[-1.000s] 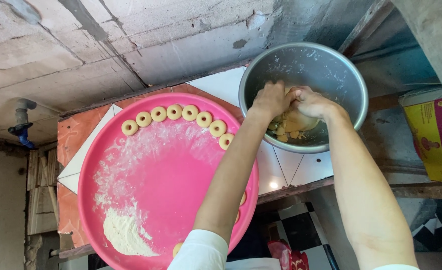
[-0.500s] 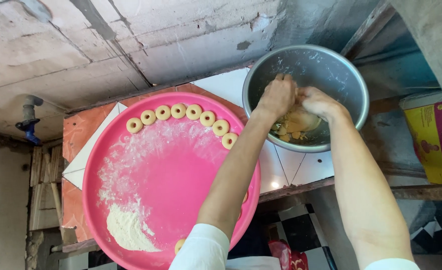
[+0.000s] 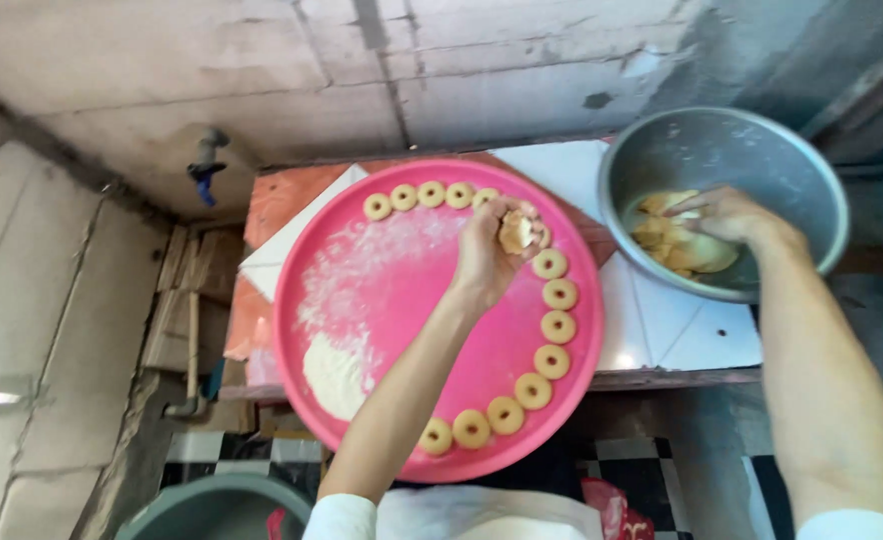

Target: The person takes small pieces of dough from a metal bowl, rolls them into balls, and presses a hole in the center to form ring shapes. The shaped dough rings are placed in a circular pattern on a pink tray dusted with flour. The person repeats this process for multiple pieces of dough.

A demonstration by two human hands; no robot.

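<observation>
My left hand (image 3: 490, 250) hovers over the top right of a round pink tray (image 3: 402, 330), fingers closed on a small piece of pale dough (image 3: 515, 233). Several ring-shaped dough pieces (image 3: 559, 326) line the tray's rim from the top round to the bottom right. A heap of white flour (image 3: 334, 372) lies at the tray's lower left, with flour dusted above it. My right hand (image 3: 727, 213) reaches into a metal bowl (image 3: 722, 140) at the right and rests on the yellowish dough (image 3: 677, 250) inside; its grip is hidden.
The tray and bowl sit on a small tiled table (image 3: 662, 330) against a concrete wall. A tap with a blue handle (image 3: 205, 170) juts from the wall at the left. A grey basin (image 3: 212, 510) stands below on checkered floor.
My left hand left the bowl and moved left over the tray with a piece of dough. The view shifted, so more rings along the tray's right rim show. My right hand stays in the bowl.
</observation>
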